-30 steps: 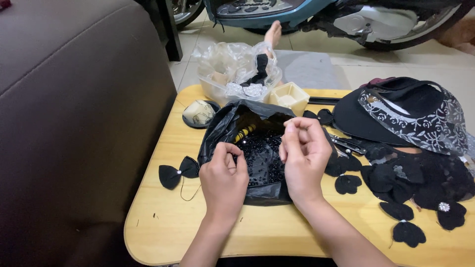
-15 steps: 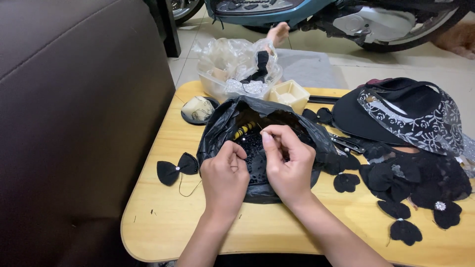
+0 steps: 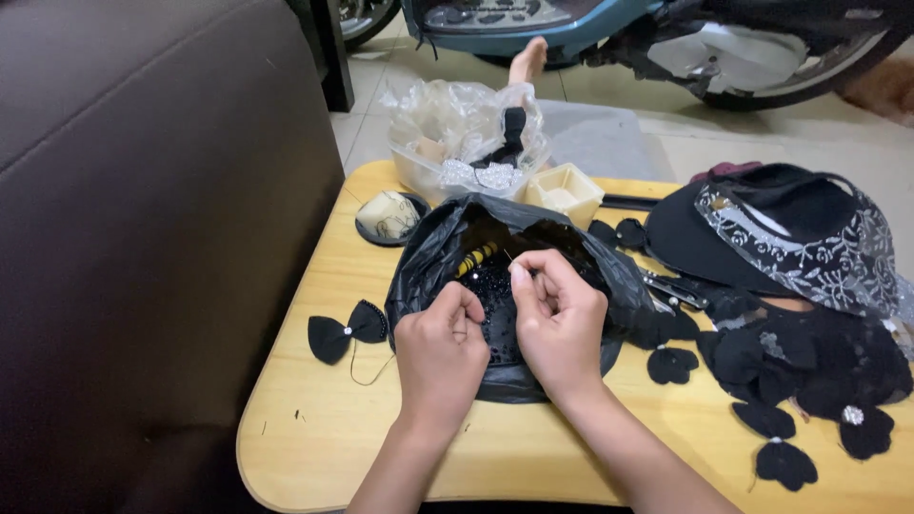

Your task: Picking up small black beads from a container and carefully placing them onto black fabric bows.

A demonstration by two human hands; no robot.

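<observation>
Both hands hover over an open black plastic bag (image 3: 428, 266) full of small black beads on a light wooden table (image 3: 314, 428). My right hand (image 3: 557, 319) pinches a thin needle, its tip pointing up-left toward the beads. My left hand (image 3: 443, 347) has its fingers curled together, thumb against forefinger; what it pinches is too small to tell. A black fabric bow (image 3: 347, 328) with a pale centre bead lies left of the bag, a loose thread trailing from it.
A brown sofa (image 3: 143, 238) borders the table's left side. Black visor hats (image 3: 781, 233) and several black fabric flowers (image 3: 790, 381) lie at right. A clear plastic tub (image 3: 457, 157), a small cream box (image 3: 564, 190) and scissors (image 3: 676, 286) sit behind. A scooter (image 3: 619, 29) stands beyond.
My right hand has come down and left from a raised position to the bag, close beside my left hand. My left hand has barely moved.
</observation>
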